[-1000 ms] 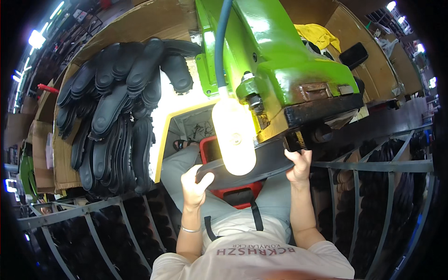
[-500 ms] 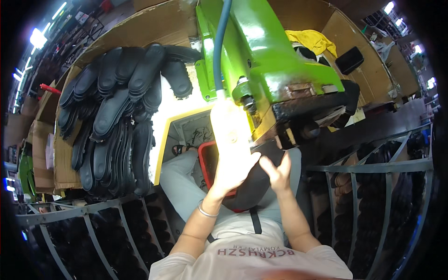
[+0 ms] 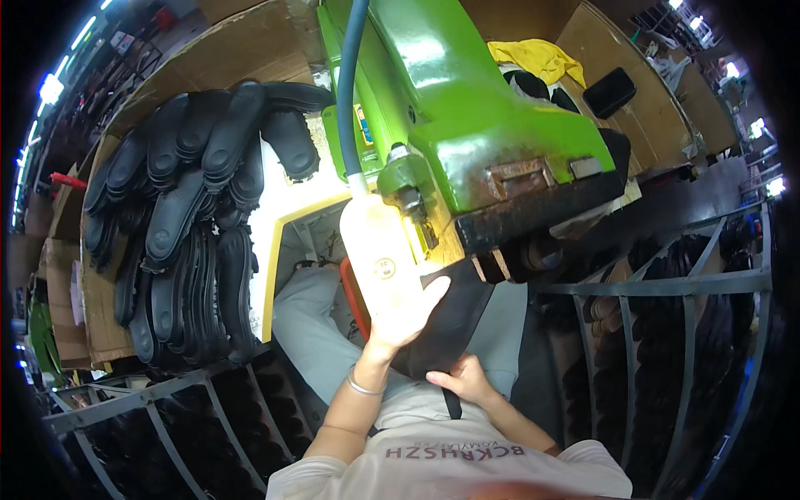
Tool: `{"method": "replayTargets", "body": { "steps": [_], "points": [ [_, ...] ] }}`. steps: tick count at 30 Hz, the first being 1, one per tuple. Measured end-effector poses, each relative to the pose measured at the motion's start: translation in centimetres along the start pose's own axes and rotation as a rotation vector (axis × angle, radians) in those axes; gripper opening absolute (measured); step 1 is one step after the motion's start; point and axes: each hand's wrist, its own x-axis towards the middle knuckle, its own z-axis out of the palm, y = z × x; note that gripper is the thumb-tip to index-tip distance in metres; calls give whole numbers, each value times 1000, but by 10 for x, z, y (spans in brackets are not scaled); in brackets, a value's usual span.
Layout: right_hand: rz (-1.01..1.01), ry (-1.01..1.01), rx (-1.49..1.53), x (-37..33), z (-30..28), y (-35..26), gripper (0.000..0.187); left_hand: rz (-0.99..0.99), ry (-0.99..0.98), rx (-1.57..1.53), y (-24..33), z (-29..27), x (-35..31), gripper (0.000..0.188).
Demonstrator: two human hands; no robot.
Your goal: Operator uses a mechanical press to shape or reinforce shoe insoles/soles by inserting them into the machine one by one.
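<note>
A broad, smooth black piece (image 3: 450, 325), its kind unclear, slopes from under the green machine head (image 3: 492, 150) toward my lap. My left hand (image 3: 398, 323) is at its left side, flat, thumb stretched out against the piece. A glaring white lamp head (image 3: 379, 250) on a blue-grey hose hides the left fingertips. My right hand (image 3: 468, 382) is at the near end of the black piece, thumb on its edge and fingers curled, partly hidden behind it.
Stacked black shoe soles (image 3: 187, 217) lie on the lit table left of the machine. A yellow cloth (image 3: 537, 60) lies in a cardboard box behind. Metal racks (image 3: 692, 283) with dark stacked pieces flank me on both sides. A red bin (image 3: 353, 296) shows between my legs.
My right hand has come down and nearer to my body, from open beside the machine to the black piece's near end. The left hand stays close to the lamp. The view has shifted slightly.
</note>
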Motion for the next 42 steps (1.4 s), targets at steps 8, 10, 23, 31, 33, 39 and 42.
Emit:
{"method": "replayTargets", "body": {
  "steps": [8, 10, 23, 31, 33, 39, 42],
  "points": [
    [-76, 324, 237, -45, -58, -28, 42, -167, -112, 106, -1, -6, -28, 42],
    [-178, 437, 149, -43, -81, -53, 37, -189, -99, 39, -1, 0, -31, 43],
    [-617, 419, 83, 89, -86, -170, 23, 18, -24, -15, -14, -26, 3, 36],
    [-651, 161, -5, 105, -36, -125, 46, -269, 133, -557, -31, -100, -17, 24],
    [-677, 162, -244, 101, -21, -121, 48, -433, 227, -653, -35, -113, -29, 26],
    [-649, 163, -410, 95, -17, -130, 46, -416, 176, -534, -16, -108, -54, 20],
    [-667, 320, -230, 96, -45, -149, 29, -315, 93, -446, 4, -75, -38, 26]
  ]
}}
